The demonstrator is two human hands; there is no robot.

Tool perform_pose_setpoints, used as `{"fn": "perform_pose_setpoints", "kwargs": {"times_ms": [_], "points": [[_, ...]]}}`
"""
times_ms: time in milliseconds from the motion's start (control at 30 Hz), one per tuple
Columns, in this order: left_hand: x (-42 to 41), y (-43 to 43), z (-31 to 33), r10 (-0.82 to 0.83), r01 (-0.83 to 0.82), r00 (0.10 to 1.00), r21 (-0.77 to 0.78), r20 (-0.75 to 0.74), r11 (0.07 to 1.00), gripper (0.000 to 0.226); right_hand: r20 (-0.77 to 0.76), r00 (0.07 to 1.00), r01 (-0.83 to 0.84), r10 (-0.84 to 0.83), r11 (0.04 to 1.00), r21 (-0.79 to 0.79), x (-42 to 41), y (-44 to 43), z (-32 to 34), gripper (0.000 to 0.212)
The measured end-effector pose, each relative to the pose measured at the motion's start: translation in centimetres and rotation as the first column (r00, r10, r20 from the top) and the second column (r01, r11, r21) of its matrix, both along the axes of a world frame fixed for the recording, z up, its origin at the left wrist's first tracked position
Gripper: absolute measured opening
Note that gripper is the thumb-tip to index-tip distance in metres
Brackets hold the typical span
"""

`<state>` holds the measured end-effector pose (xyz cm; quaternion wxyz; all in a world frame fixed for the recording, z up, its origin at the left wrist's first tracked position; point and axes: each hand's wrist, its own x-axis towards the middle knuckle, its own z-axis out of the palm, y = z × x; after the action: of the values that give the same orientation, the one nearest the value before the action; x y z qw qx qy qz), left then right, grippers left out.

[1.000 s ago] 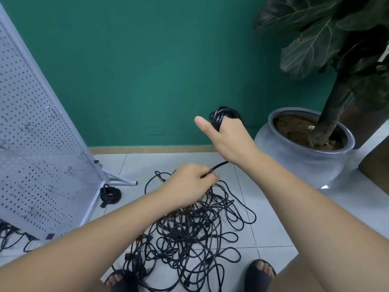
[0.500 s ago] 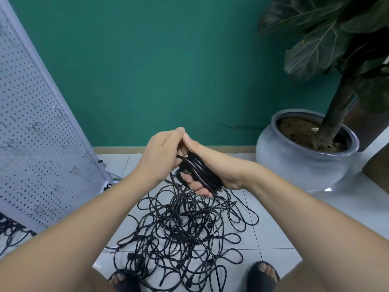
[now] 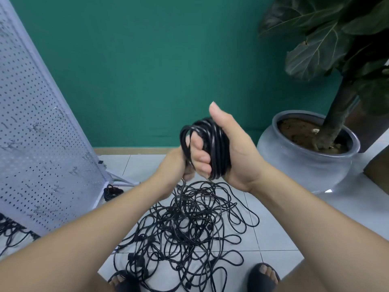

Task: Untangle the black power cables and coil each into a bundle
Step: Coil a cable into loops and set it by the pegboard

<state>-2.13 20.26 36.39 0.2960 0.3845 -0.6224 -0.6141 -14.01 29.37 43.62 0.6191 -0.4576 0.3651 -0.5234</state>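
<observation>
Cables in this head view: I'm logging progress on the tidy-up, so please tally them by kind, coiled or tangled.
Coiled: 2, the coil in the right hand and a bundle by the pegboard foot.
Tangled: 2, the big heap on the floor ahead and a smaller heap at the far left edge.
Total: 4.
</observation>
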Motion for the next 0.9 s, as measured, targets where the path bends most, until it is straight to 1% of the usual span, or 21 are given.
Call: {"fn": "perform_pose_setpoints", "kwargs": {"times_ms": [33,133,167,267,367,400,467,533,600,667,733,800,833,900], "points": [[-0.4,0.7,-0.5,-0.026,0.026,1.0,0.001,-0.003,1.0,0.057,0.001,0.998,0.069,-0.069,0.997,-0.023,-0.1,0.0,0.2,0.063],[-1.2,2.3,-1.4,-0.077,0.077,0.997,0.007,-0.014,0.997,0.051,0.049,0.971,0.239,-0.235,0.968,-0.078,-0.2,0.0,0.7,0.06],[-1.3,2.6,-1.7,-0.105,0.105,0.994,0.0,-0.014,0.995,0.056,0.081,0.959,0.277,-0.27,0.957,-0.084,-0.2,-0.1,0.8,0.059],[-1.6,3.1,-2.2,-0.156,0.158,0.986,-0.046,0.053,0.986,0.07,0.138,0.919,0.383,-0.37,0.919,-0.087,-0.5,-0.7,1.0,0.057],[-1.7,3.5,-2.5,-0.214,0.22,0.973,-0.074,0.084,0.973,0.067,0.145,0.857,0.509,-0.495,0.857,-0.083,-0.5,-1.4,0.7,0.056],[-1.7,3.6,-2.7,-0.234,0.246,0.965,-0.095,0.12,0.965,0.065,0.126,0.838,0.543,-0.531,0.835,-0.093,-0.5,-1.6,0.6,0.055],[-1.5,3.9,-2.9,-0.283,0.326,0.927,-0.156,0.245,0.933,0.061,0.033,0.793,0.606,-0.609,0.782,-0.147,-0.6,-1.9,0.6,0.055],[-1.4,4.5,-3.1,-0.324,0.4,0.883,-0.183,0.34,0.898,0.057,-0.113,0.734,0.632,-0.67,0.734,-0.248,-0.9,-2.3,0.6,0.068],[-1.5,5.0,-3.0,-0.325,0.414,0.873,-0.201,0.364,0.888,0.05,-0.296,0.643,0.606,-0.706,0.706,-0.367,-1.5,-2.6,0.3,0.077],[-1.5,4.9,-2.9,-0.287,0.402,0.88,-0.273,0.378,0.874,0.043,-0.463,0.525,0.543,-0.714,0.7,-0.464,-2.3,-2.9,-0.3,0.074],[-1.3,4.3,-2.5,-0.227,0.406,0.869,-0.374,0.439,0.834,0.037,-0.575,0.437,0.471,-0.691,0.721,-0.508,-3.2,-3.3,-1.0,0.071],[-0.9,3.7,-1.6,-0.147,0.397,0.859,-0.457,0.491,0.796,0.036,-0.674,0.383,0.396,-0.632,0.771,-0.498,-3.8,-3.8,-1.7,0.071],[-0.6,3.4,-1.1,-0.119,0.383,0.865,-0.49,0.487,0.783,0.035,-0.729,0.351,0.362,-0.587,0.804,-0.473,-3.9,-4.0,-2.1,0.071],[-0.1,2.7,0.0,-0.083,0.348,0.887,-0.541,0.454,0.765,0.035,-0.842,0.285,0.306,-0.458,0.876,-0.373,-4.2,-4.1,-2.9,0.07]]}}
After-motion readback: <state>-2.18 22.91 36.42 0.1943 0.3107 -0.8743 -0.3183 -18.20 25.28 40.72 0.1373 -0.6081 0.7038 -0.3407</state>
